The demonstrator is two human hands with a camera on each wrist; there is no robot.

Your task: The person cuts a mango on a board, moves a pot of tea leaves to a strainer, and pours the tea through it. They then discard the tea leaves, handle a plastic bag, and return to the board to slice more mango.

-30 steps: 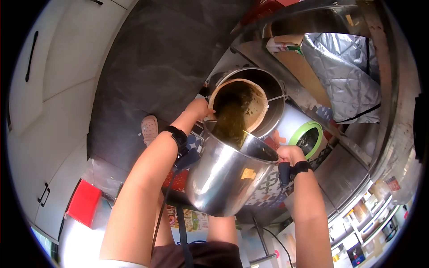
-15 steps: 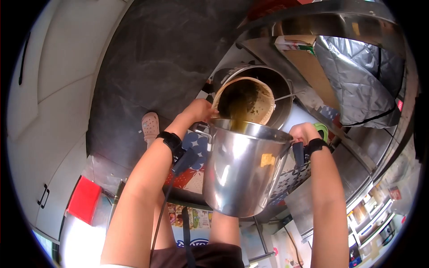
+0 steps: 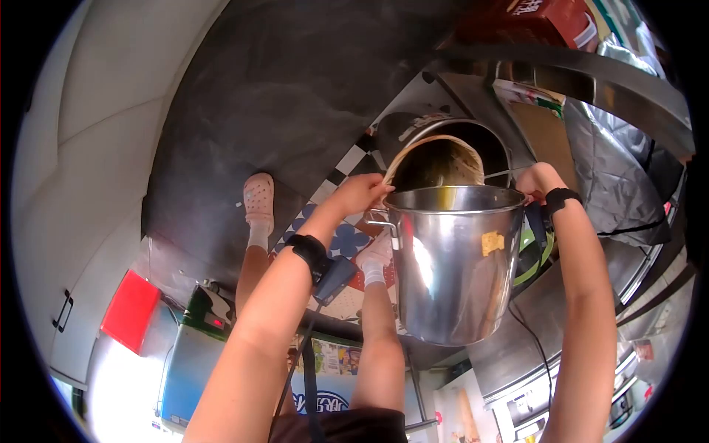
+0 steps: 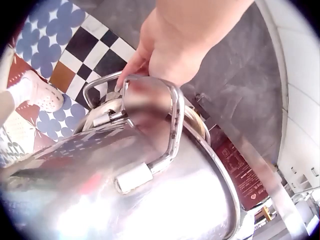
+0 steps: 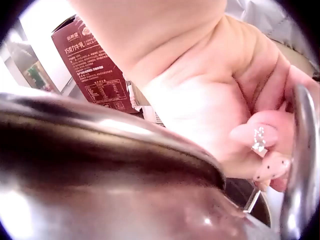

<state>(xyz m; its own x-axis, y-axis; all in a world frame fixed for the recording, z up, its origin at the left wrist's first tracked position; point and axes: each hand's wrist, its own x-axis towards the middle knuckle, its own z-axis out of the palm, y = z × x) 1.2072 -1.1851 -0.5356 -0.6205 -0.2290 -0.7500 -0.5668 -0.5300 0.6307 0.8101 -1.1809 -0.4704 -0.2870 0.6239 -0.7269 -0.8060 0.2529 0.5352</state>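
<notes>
In the head view a tall steel pot (image 3: pixel 458 273) is tipped away from me, its mouth over a round strainer (image 3: pixel 473 151) with a pale rim and dark inside. A larger steel pot (image 3: pixel 501 140) stands beneath the strainer. My right hand (image 3: pixel 540 181) grips the tipped pot at its right handle; in the right wrist view the fingers curl beside the handle (image 5: pixel 301 165). My left hand (image 3: pixel 358 195) pinches the strainer's near-left rim, close to the pot's lip. The pot's left handle (image 4: pixel 175 125) hangs free of it. Yellowish liquid (image 3: pixel 445 198) shows inside the pot mouth.
A green-rimmed bin (image 3: pixel 543 255) stands right, behind the tipped pot. A silver insulated bag (image 3: pixel 617 177) and a dark red carton (image 3: pixel 528 22) are farther back. Patterned mats (image 3: pixel 347 240) lie by my pink clogs (image 3: pixel 258 196). White cabinets (image 3: pixel 96 125) line the left side.
The tipped pot has shifted right and its mouth now faces farther away. The greenish-brown stream seen pouring into the strainer earlier is hidden now. Both hands keep their holds.
</notes>
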